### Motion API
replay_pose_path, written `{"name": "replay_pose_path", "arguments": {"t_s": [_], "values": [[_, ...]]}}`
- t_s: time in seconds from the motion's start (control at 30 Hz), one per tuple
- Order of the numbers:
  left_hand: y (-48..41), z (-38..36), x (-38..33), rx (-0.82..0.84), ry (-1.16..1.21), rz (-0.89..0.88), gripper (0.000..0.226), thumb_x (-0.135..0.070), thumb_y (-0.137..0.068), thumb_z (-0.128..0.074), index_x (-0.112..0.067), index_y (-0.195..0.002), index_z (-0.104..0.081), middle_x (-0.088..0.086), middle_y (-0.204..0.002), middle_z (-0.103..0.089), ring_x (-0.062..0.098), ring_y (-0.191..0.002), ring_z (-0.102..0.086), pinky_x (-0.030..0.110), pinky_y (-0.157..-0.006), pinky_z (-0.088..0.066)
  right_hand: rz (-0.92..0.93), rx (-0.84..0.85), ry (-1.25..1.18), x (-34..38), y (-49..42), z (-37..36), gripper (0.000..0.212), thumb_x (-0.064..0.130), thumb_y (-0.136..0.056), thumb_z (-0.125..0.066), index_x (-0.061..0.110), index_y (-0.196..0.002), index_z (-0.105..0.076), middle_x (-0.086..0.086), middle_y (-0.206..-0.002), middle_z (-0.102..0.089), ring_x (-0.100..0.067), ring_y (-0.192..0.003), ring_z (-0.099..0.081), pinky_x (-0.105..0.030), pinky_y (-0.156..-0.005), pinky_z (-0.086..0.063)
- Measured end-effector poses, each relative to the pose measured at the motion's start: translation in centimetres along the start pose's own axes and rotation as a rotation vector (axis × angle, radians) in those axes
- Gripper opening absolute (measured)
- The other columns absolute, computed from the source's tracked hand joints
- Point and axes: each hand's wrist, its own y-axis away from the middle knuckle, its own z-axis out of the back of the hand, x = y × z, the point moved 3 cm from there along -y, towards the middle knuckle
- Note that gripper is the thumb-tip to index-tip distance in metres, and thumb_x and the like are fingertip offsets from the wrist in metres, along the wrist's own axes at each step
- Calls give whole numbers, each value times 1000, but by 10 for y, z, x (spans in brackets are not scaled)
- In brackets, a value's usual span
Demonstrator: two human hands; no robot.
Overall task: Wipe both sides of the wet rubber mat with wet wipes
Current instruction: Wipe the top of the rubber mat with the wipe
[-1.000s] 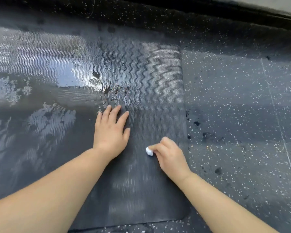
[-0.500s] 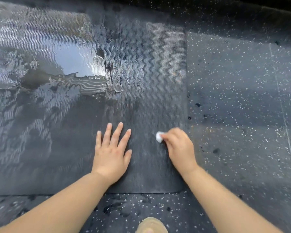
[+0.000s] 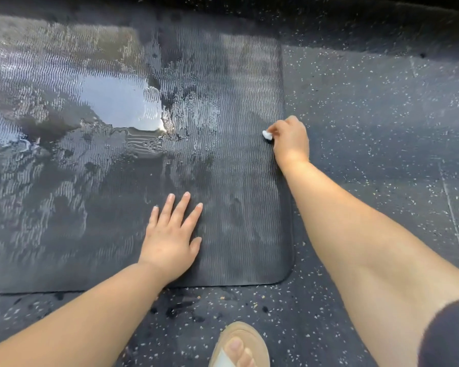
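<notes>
A dark ribbed rubber mat (image 3: 233, 197) lies flat on the floor, filling the left and middle of the view. Water pools and glistens on its left and upper middle part; the right strip looks duller. My left hand (image 3: 171, 239) rests flat on the mat near its front edge, fingers spread. My right hand (image 3: 289, 139) sits at the mat's right edge, farther away, and pinches a small crumpled white wet wipe (image 3: 266, 135) against the mat's surface.
Black speckled rubber flooring (image 3: 382, 128) surrounds the mat on the right and front. A foot in a tan sandal (image 3: 240, 345) stands just in front of the mat's near edge. A dark raised edge runs along the top of the view.
My right hand has slid the wipe away from me and to the right, up to the mat's right edge. My left hand stays flat on the mat. The view has shifted.
</notes>
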Motion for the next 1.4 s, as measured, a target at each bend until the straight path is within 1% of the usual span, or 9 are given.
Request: {"name": "replay_pose_path", "arguments": {"t_s": [0.2,0.43,0.6,0.77,0.87,1.0,1.17,1.3,1.4], "values": [[0,-5,-2,-12,-1,13,67,-48,-96,-27,-31,-150,9,-1,-157,21,26,-143,22,45,-115,11,98,18,-58,-9,93,9,16,-6,-83,-56,5,-78,-67,-16,-84,-57,-35,-81,-54,-40,-72,-40],[2,-10,-4,-26,-5,24,66,-45,-97,-24,-28,-149,12,0,-156,24,27,-141,25,47,-113,15,273,199,-122,-23,241,26,21,-9,-71,-73,10,-78,-70,-3,-70,-54,-23,-60,-49,-21,-62,-39],[2,-7,-2,-21,7,7,65,-45,-97,-25,-29,-150,10,0,-156,22,26,-142,23,45,-114,13,348,158,-119,-6,177,26,18,-9,-70,-72,8,-74,-74,-13,-67,-56,-32,-61,-53,-35,-54,-47],[3,-2,3,-18,13,-35,66,-48,-96,-32,-32,-150,4,-2,-157,18,24,-144,18,42,-115,9,70,1,-83,18,69,4,23,6,-89,-53,5,-106,-68,-21,-101,-58,-36,-98,-51,-38,-83,-36],[6,-2,7,-15,-2,-62,68,-49,-95,-34,-34,-150,3,-3,-158,17,23,-144,18,40,-115,9,16,-27,-125,31,75,-1,19,4,-89,-54,2,-103,-67,-20,-103,-59,-36,-98,-54,-40,-85,-40],[12,-6,9,-52,11,-69,65,-49,-95,-33,-35,-150,-1,-4,-158,14,21,-144,16,37,-114,12,215,19,-201,41,172,-3,11,-2,-82,-62,6,-81,-70,-13,-78,-58,-31,-70,-54,-40,-65,-42],[18,-8,11,-68,30,-71,63,-46,-96,-32,-34,-150,-1,-5,-158,14,20,-144,17,37,-114,14,451,223,-238,31,268,-1,17,0,-80,-62,15,-86,-68,-2,-76,-57,-21,-64,-49,-30,-62,-42],[25,-9,11,-48,53,-75,65,-44,-97,-35,-33,-150,0,-5,-157,16,20,-144,19,37,-115,13,729,325,-192,34,224,3,25,6,-85,-48,13,-79,-71,-8,-72,-59,-25,-59,-52,-30,-57,-47],[29,-9,14,-22,47,-83,66,-44,-96,-36,-33,-150,2,-6,-156,19,20,-143,20,36,-115,14,695,224,-165,44,156,2,18,-1,-80,-58,9,-75,-73,-14,-71,-59,-30,-60,-55,-34,-58,-48]]}}
